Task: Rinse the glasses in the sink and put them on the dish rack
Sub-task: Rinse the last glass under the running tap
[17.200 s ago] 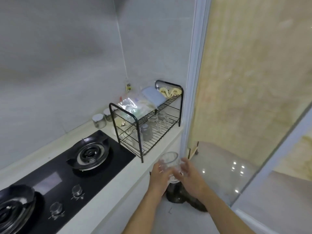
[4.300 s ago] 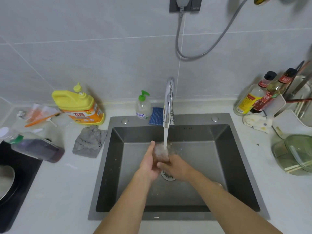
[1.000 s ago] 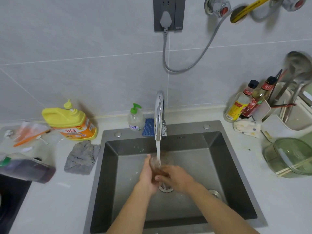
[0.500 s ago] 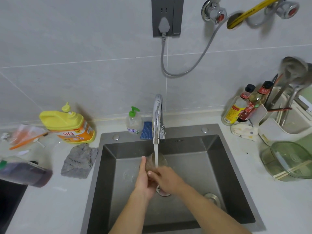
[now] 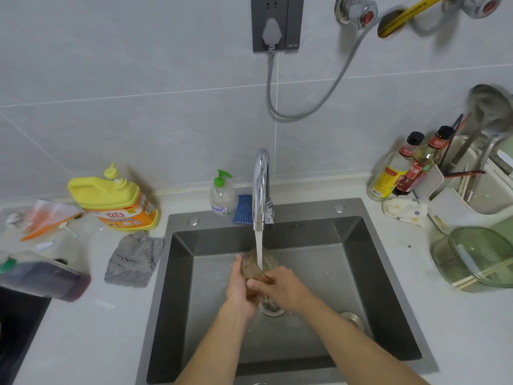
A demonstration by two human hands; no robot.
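Observation:
A clear glass (image 5: 256, 263) is held over the steel sink (image 5: 369, 262), right under the stream running from the chrome tap (image 5: 261, 190). My left hand (image 5: 238, 287) grips the glass from the left side. My right hand (image 5: 280, 289) grips it from the right, fingers curled over its lower part. Both hands hide the bottom of the glass. The dish rack is out of view.
On the left counter lie a grey cloth (image 5: 133, 259), a yellow detergent jug (image 5: 113, 201) and a dark bottle on its side (image 5: 41, 279). A soap pump (image 5: 222, 195) stands behind the sink. Oil bottles (image 5: 402, 168), a utensil holder (image 5: 477, 176) and a green lidded bowl (image 5: 477, 257) sit on the right.
The glass has stayed under the running water and turned a little between my hands. The view has tilted slightly upward.

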